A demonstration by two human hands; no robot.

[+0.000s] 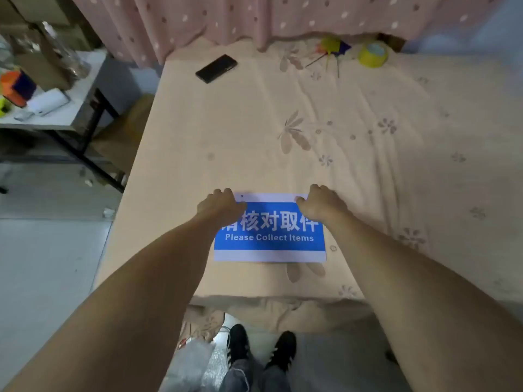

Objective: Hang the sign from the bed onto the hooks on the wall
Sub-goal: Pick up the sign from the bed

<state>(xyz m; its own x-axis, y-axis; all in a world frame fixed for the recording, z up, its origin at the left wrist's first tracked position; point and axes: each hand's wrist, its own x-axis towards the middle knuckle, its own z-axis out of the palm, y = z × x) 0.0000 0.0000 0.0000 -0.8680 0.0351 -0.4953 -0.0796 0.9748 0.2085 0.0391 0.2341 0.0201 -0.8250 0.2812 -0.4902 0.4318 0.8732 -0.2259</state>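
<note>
A blue and white sign (pixel 270 239) reading "Please Collect Items" lies flat on the bed (pixel 368 171), near its front edge. My left hand (pixel 222 206) rests on the sign's top left corner with fingers curled over the far edge. My right hand (pixel 321 205) sits on the top right corner the same way. Whether the fingers are under the sign's edge is hidden. A small hole shows near the top left corner. No wall hooks are in view.
A black phone (pixel 216 68) lies at the bed's far left. Yellow tape roll (pixel 373 54) and coloured sticks (pixel 331 52) sit by the pink curtain (pixel 254 18). A cluttered side table (pixel 56 108) stands left. My shoes (pixel 260 349) are at the bed's foot.
</note>
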